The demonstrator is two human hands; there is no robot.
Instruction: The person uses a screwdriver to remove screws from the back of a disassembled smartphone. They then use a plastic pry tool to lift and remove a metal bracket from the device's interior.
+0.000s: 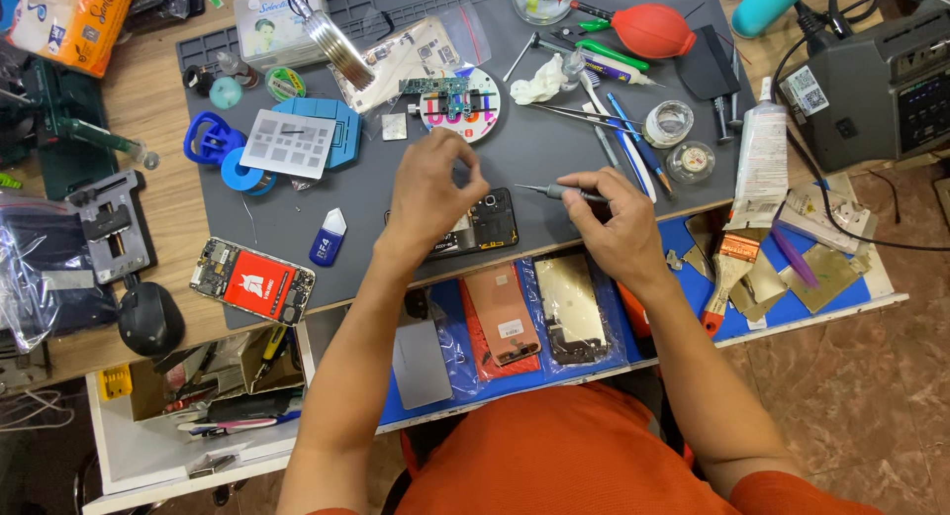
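Hands first: your left hand [432,184] sits on the opened black phone body [485,221] near the grey mat's [554,149] near edge, fingertips pinched shut, pinning it. Your right hand [616,218] grips a slim grey metal screwdriver [556,191], tip pointing left toward the phone.

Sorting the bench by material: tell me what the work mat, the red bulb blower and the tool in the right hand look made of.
Work mat: looks like matte grey silicone or rubber, with moulded compartments along its top edge.
Red bulb blower: probably soft rubber, smooth with a dull sheen.
Tool in the right hand: thin shiny metal tip, grey handle, likely metal or plastic; hard to tell.
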